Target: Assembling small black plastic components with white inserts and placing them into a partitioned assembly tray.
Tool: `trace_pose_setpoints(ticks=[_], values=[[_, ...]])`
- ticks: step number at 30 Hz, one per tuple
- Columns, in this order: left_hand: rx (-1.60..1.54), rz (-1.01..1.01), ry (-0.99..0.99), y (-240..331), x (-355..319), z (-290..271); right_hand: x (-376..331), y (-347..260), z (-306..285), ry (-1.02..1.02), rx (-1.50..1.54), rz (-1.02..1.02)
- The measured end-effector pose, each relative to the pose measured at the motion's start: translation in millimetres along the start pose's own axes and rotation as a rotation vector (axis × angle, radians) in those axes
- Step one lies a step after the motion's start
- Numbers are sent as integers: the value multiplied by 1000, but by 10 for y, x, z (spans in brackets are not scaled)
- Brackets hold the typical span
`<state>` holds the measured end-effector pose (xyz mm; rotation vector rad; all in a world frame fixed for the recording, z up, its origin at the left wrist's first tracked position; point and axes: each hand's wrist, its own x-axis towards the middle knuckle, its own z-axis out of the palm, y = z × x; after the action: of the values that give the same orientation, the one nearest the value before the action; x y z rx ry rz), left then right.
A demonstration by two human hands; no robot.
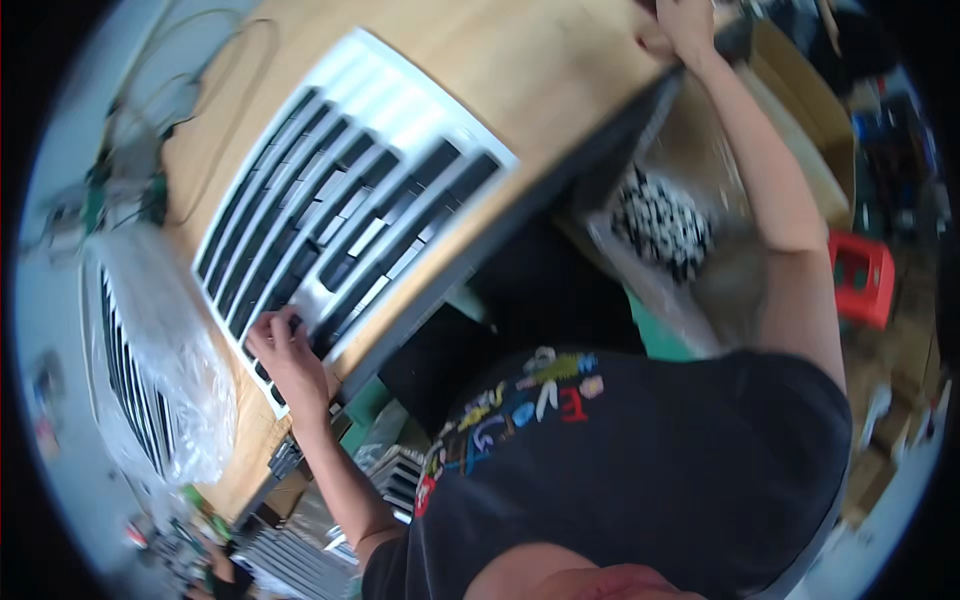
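Note:
A white slotted tray (pixel 405 100) lies slanted on the wooden table, its long channels holding rows of small black pieces (pixel 345 215). Over its near left end, my left hand (pixel 287 355) has its fingers bent down and closed at a small black piece (pixel 295 322); the fingertips are blurred. My right hand (pixel 685 25) is at the top edge of the view, above the table's right edge, partly cut off. Its fingers look curled, but whether they hold anything does not show.
A plastic-wrapped stack of similar trays (pixel 160 350) sits at the table's left. Right of the table, a plastic-lined carton (pixel 800 90) contains many small black and white pieces (pixel 660 225). Beyond is a red stool (pixel 862 280). More slotted trays (pixel 295 565) are below left. A cable (pixel 240 110) crosses the tabletop.

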<state>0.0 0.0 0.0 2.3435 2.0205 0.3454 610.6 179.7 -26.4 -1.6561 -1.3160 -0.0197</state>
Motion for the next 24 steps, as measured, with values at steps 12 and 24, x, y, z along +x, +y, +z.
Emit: trace_pose_setpoints(ticks=[12, 24], values=[[-375, 711, -104, 1914, 478, 730, -3821, 2281, -1243, -377, -494, 878], [-112, 715, -142, 1990, 513, 855, -4573, 3050, 239, -701, -354, 1180]])
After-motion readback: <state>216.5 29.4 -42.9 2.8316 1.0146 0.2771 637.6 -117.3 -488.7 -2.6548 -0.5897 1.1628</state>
